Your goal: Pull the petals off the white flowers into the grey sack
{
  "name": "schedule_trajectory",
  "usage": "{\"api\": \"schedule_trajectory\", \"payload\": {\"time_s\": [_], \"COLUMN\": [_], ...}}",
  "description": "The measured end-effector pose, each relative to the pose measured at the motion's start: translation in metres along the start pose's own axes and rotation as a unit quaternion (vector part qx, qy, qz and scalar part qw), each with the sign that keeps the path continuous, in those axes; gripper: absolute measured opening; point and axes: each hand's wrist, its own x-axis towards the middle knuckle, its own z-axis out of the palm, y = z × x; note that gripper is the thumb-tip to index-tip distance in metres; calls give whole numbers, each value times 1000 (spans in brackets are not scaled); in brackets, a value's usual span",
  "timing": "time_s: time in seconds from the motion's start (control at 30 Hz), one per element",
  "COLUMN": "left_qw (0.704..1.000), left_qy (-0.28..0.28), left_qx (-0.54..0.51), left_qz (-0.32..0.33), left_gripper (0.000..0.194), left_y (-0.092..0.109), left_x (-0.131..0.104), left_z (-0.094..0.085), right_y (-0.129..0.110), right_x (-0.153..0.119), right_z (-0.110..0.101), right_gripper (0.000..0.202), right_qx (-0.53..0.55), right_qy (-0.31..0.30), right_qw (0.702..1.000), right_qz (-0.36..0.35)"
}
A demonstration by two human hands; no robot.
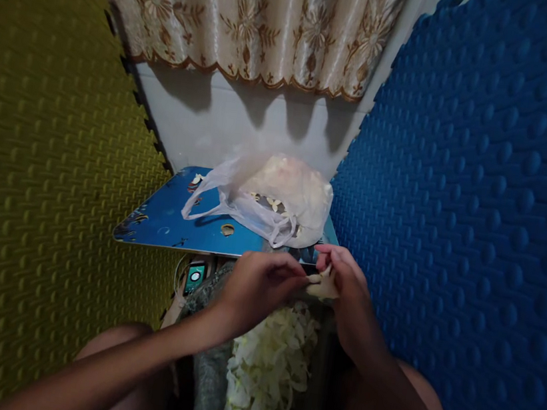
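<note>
My left hand (258, 288) reaches in with thumb and fingertips pinched together at a small pale cream flower (324, 284). My right hand (350, 290) has its fingers curled round the other side of this flower, so both hands meet on it. Part of the flower is hidden by the fingers. Below my hands, between my knees, lies a thick mass of whitish-yellow flowers (267, 372). Just beyond my hands, a thin white plastic bag (282, 196) rests on a low blue table (165, 221), with more pale flowers showing inside it.
A phone (195, 277) with a lit green screen and a white cable sits below the table's front edge. Grey-green cloth (209, 385) lies beside the flower mass. A yellow foam mat (45, 175) and a blue foam mat (481, 192) wall both sides. A patterned curtain (257, 21) hangs behind.
</note>
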Motion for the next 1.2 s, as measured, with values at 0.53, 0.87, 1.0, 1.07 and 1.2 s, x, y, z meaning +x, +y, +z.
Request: {"api": "schedule_trajectory", "payload": {"time_s": [0.53,0.87,1.0,1.07,1.2], "left_qw": [993,987,995,997,993], "left_qy": [-101,0,25,20,-17], "left_qx": [59,20,-27,-61,-117], "left_qz": [-25,158,96,54,-10], "left_gripper": [29,16,11,13,14], "left_y": [-9,25,24,21,18], "left_x": [-1,-18,-10,-5,-2], "left_z": [-30,-3,-12,-17,-21], "right_y": [-15,-3,-7,-12,-17], "right_x": [5,-21,-16,-12,-6], "right_z": [-13,13,1,-4,-8], "right_gripper": [25,10,13,12,12], "right_qx": [162,108,-70,-151,-183], "right_qy": [7,-15,-112,-141,-125], "right_qw": [983,993,976,952,954], "right_qz": [83,-55,-172,-225,-203]}}
